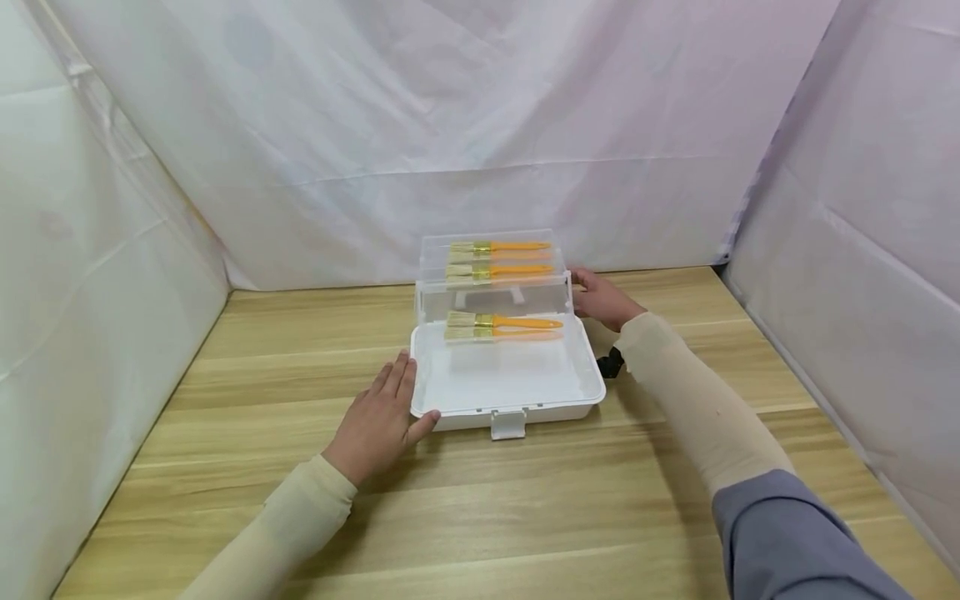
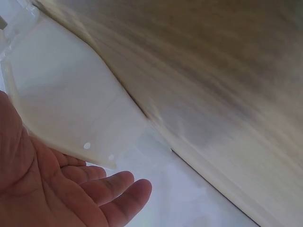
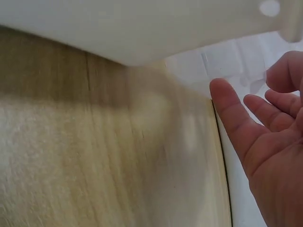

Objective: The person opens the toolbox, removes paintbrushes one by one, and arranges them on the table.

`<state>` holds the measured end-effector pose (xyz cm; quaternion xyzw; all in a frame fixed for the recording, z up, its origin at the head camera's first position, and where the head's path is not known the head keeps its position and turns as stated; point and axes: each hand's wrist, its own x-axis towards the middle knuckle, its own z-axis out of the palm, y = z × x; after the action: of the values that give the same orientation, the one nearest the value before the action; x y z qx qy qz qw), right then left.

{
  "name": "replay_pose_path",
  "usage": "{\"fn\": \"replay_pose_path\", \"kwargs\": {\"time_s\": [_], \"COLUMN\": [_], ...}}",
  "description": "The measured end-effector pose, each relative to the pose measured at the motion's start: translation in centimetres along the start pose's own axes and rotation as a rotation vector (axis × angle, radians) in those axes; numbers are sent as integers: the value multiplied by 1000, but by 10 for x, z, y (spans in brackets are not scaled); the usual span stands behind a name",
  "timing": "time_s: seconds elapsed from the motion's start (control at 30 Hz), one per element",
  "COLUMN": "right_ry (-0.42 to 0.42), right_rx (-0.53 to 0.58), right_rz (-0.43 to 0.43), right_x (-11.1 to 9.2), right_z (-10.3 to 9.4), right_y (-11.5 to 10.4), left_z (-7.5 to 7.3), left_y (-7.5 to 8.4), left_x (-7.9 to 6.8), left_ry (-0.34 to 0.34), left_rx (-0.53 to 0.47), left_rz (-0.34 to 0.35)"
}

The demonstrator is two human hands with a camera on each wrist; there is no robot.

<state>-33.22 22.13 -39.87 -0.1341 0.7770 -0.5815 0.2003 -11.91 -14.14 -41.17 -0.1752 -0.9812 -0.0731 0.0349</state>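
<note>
- Lying against the white box (image 1: 510,379) at its front left corner, the left hand (image 1: 375,429) has extended fingers along the left side; its thumb stands apart from them at the front rim.
- White box: seated on the wooden table (image 1: 262,400), between the two hands, latch (image 1: 508,425) hanging at the middle of its front wall.
- Clear lid (image 1: 491,302): raised, at the rear edge of the white box.
- Right hand (image 1: 609,304): beside the clear lid, just past the rear right corner of the white box. In the right wrist view its digits are spaced, with one bent tip at the clear plastic; whether they pinch it cannot be told.
- Lower brush (image 1: 525,322): orange handle pointing right, bristles left, towards the rear of the white box.
- Middle brush (image 1: 521,270) and upper brush (image 1: 521,246): same orientation, seen within the outline of the clear lid, behind the white box.
- Black item (image 1: 611,364): near the right side of the white box, beneath the right beige sleeve (image 1: 693,404).
- White sheet (image 1: 487,100): hangs behind the white box.
</note>
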Motion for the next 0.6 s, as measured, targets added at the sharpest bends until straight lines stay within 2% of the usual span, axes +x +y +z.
{"fn": "replay_pose_path", "kwargs": {"time_s": [0.17,0.3,0.37,0.43,0.6], "right_ry": [35,61,75,82,80], "right_rx": [-8,-19,-17,-19,-37], "right_rz": [-12,-24,-30,-36,-47], "right_x": [3,7,8,9,6], "right_z": [-2,-3,-2,-1,1], "right_y": [15,25,27,28,26], "left_z": [-1,-6,-9,-14,-24], "left_y": [-2,-3,-3,0,15], "left_x": [1,4,4,3,1], "left_ry": [-27,-27,8,70,216], "left_rx": [-18,34,77,104,80], "left_rz": [0,20,48,103,298]}}
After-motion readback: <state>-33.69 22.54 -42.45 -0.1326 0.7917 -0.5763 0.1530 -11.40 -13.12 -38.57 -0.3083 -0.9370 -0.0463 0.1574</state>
